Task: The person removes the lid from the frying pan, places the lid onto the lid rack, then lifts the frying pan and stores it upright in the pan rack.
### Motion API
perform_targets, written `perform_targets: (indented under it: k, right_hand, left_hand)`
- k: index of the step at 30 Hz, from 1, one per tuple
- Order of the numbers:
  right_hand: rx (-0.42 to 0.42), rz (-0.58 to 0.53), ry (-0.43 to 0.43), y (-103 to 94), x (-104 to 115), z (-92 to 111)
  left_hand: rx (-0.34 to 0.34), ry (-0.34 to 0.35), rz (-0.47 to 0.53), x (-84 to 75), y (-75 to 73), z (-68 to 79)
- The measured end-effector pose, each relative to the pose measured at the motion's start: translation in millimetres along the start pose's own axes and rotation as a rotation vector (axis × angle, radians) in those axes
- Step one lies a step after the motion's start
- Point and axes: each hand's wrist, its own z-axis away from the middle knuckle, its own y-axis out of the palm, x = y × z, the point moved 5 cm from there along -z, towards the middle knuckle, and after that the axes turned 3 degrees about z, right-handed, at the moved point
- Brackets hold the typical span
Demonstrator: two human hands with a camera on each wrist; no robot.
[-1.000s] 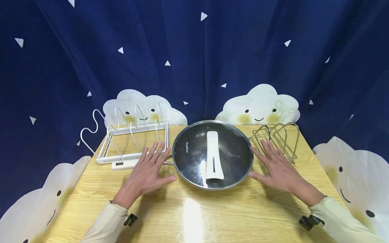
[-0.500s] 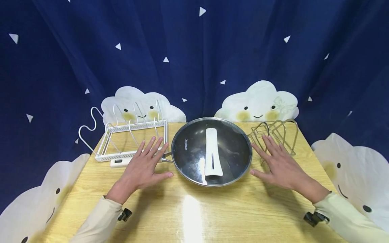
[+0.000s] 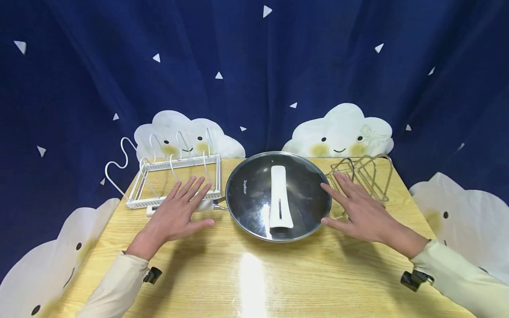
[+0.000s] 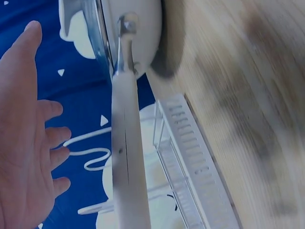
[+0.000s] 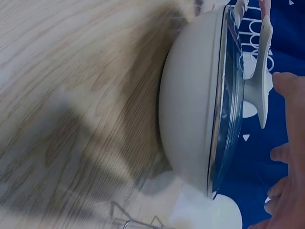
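Observation:
A wok with a pale outer wall stands on the table, covered by a dark glass lid with a white upright handle. The wok's long pale handle points left, passing beneath my left hand. That hand hovers with fingers spread and holds nothing. My right hand is likewise spread and empty, its thumb and index fingertips overlapping the lid's right rim in the head view. In the right wrist view the right hand hangs beside the lid, apart from the lid handle.
Left of the wok stands a white wire rack with curved dividers. A smaller bronze wire rack sits on the right, partly behind my right hand. The wooden table ends against a dark blue curtain with cloud prints.
My left hand has drawn back left, away from the wok. The right hand has shifted slightly left over the lid's rim. The wok and racks keep their places.

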Motion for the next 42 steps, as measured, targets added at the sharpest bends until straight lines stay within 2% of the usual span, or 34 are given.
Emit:
perform_targets:
  k: [6,14,20,30,42]
  right_hand:
    - [0.053,-0.089,0.027,-1.2,12.6,-9.8]
    - [0.119,-0.278,0.087,2.8,34.2,-23.6]
    - [0.127,-0.373,0.094,7.3,51.3,-32.0]
    - [0.111,-0.411,0.061,16.3,66.0,-40.5]
    - [0.082,-0.546,0.13,24.4,77.4,-48.2]
  left_hand:
    - [0.017,0.001,0.008,10.1,-3.0,2.6]
    - [0.01,-0.007,0.056,25.3,-3.1,4.9]
    - [-0.01,-0.006,0.079,35.8,-2.6,5.2]
    - [-0.028,0.01,0.098,46.5,-0.2,6.4]
    - [-0.044,0.021,0.092,53.6,5.6,9.3]
